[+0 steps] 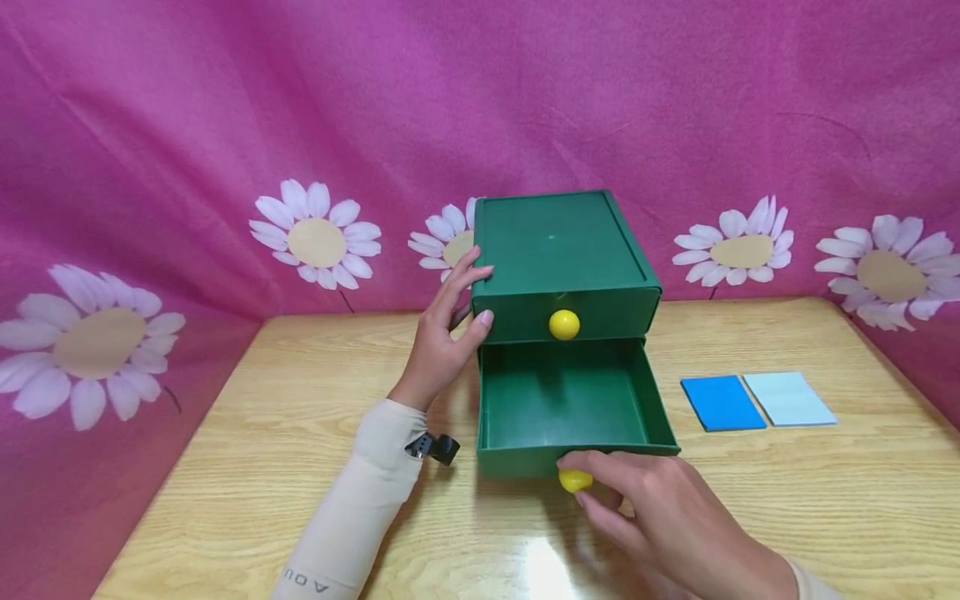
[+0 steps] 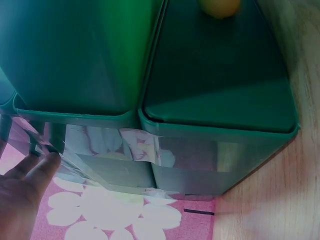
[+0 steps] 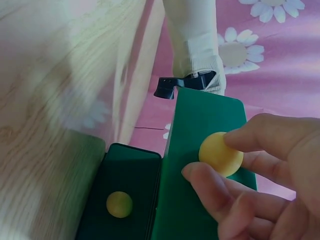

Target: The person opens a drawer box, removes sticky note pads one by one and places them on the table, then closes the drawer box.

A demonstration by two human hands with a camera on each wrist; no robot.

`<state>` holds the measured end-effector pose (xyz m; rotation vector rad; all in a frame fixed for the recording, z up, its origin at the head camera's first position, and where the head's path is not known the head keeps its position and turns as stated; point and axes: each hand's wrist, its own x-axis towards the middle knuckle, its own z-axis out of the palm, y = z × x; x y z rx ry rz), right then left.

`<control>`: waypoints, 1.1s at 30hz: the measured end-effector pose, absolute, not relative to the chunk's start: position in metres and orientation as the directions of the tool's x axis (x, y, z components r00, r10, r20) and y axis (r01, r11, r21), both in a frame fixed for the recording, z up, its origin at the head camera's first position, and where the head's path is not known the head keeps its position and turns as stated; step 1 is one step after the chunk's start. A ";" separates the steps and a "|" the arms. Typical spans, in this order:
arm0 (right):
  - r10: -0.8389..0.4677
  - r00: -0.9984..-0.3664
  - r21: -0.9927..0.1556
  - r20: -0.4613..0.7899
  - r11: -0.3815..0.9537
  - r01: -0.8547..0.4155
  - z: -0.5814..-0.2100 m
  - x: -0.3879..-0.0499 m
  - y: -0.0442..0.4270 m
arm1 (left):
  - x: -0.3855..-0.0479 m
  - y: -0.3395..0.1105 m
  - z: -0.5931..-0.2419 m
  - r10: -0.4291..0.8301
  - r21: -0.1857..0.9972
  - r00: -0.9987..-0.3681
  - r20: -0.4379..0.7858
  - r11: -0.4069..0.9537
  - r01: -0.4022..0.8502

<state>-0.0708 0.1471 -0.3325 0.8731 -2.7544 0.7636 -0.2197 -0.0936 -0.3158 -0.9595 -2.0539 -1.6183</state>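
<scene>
A green cabinet (image 1: 558,242) with two drawers stands on the wooden table. Its lower drawer (image 1: 562,400) is pulled out, so the green inner floor and walls show. My right hand (image 1: 660,508) pinches the round yellow knob (image 1: 574,481) of that drawer between thumb and fingers; the right wrist view shows the same knob (image 3: 221,154) close up. The upper drawer (image 1: 517,317), with its own yellow knob (image 1: 564,325), is closed. My left hand (image 1: 442,333) rests on the cabinet's left side, fingers extended near the top edge and thumb at the front corner.
To the right of the cabinet lie a blue square pad (image 1: 723,403) and a pale blue one (image 1: 790,398), side by side. A pink cloth (image 1: 525,100) with white daisies hangs behind the wooden table (image 1: 247,483). A black strap (image 1: 433,448) circles the left wrist.
</scene>
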 end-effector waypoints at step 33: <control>-0.426 -0.804 -0.431 0.415 0.686 -0.586 -0.334 -0.107 0.140 | -0.219 -0.096 -0.316 0.294 0.699 -0.695 0.656 0.112 0.707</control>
